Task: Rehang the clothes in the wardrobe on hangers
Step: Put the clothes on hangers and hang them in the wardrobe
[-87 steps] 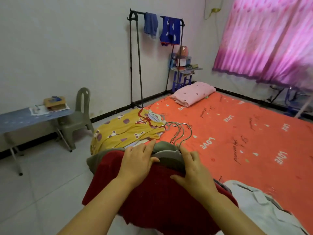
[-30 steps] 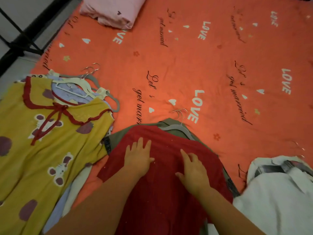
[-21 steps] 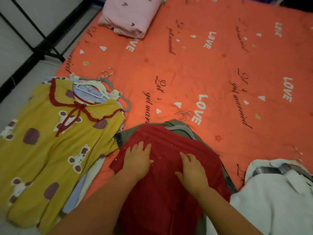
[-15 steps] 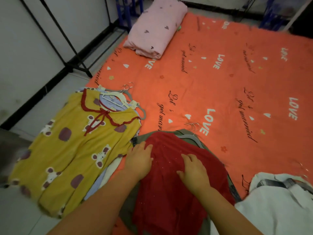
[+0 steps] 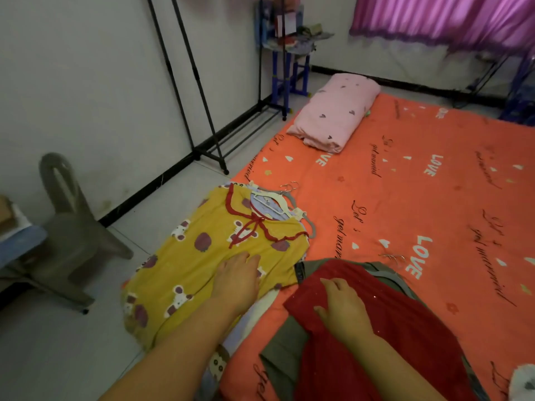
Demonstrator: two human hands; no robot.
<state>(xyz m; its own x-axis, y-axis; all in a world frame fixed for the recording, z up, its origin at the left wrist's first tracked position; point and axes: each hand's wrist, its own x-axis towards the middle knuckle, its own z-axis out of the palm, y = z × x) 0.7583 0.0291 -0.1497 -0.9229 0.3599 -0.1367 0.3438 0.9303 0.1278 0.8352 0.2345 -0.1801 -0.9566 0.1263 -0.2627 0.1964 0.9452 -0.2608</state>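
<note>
A yellow printed garment (image 5: 202, 264) on a white hanger (image 5: 273, 202) tops a pile at the orange bedspread's left edge. My left hand (image 5: 238, 280) lies flat on this garment with straight fingers. To its right a red garment (image 5: 390, 340) lies over an olive one (image 5: 285, 360), with metal hanger hooks (image 5: 395, 259) poking out at the top. My right hand (image 5: 343, 309) rests on the red garment with fingers relaxed, holding nothing. A black clothes rack (image 5: 199, 111) stands by the wall, its top out of frame.
A folded pink blanket (image 5: 337, 114) lies at the far end of the orange bedspread (image 5: 434, 212). A grey plastic chair (image 5: 69, 235) and a table edge (image 5: 20, 241) stand at left. A blue shelf (image 5: 285, 53) and pink curtain (image 5: 448, 18) are behind.
My left hand has moved off the red garment onto the yellow one at left. My right hand stays on the red garment. The view has tilted up, showing rack and chair.
</note>
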